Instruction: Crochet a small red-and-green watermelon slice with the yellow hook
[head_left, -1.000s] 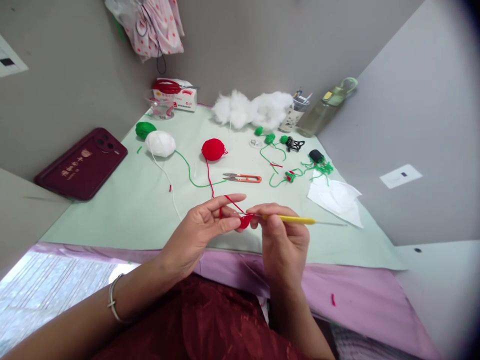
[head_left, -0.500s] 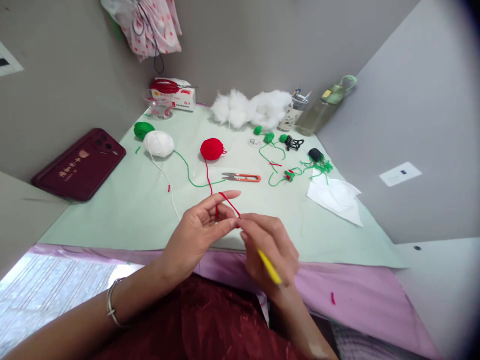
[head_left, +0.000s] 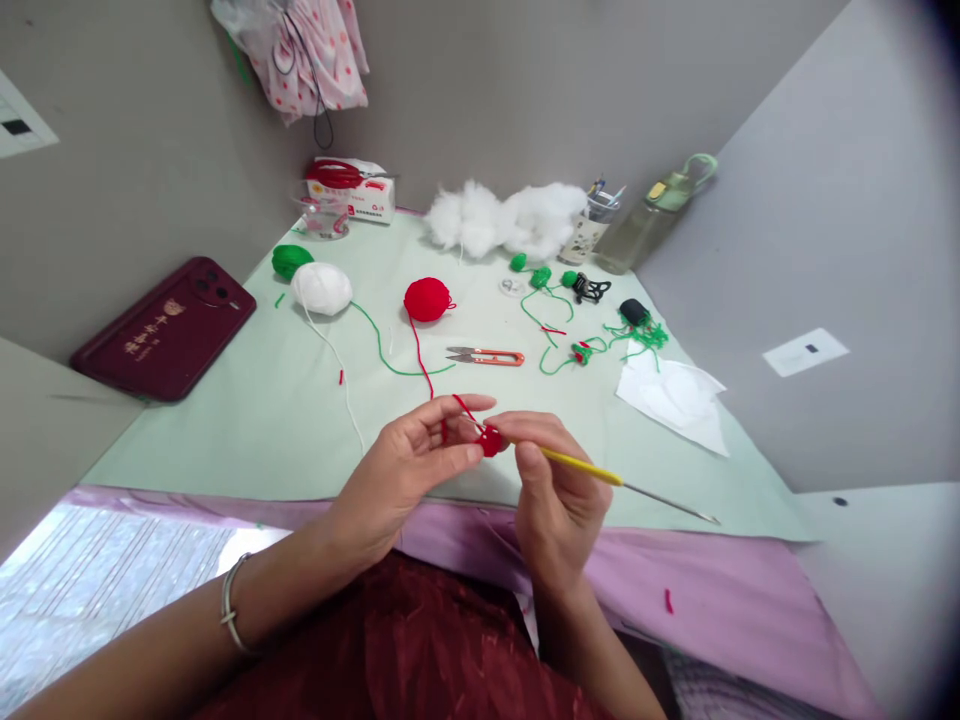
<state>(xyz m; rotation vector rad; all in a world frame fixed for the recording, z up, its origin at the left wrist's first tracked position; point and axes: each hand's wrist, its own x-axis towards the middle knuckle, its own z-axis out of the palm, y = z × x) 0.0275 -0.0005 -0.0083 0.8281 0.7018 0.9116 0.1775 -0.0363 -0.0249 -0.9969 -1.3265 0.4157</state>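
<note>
I am pinching the small red crochet piece (head_left: 491, 440) in my left hand (head_left: 409, 470), its forefinger tensioning the red yarn (head_left: 420, 350), while my right hand (head_left: 559, 490) is gripping the yellow hook (head_left: 581, 466) to work it.

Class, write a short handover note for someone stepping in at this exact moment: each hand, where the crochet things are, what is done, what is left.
Left hand: pinches the small red crochet piece, red strand looped over its forefinger.
Right hand: grips the yellow-handled crochet hook, tip at the piece.
Strand runs to the red yarn ball on the green mat; snips lie beyond the hands.
Done: a small red piece worked.
Left: further stitches; the strand is uncut.
</note>
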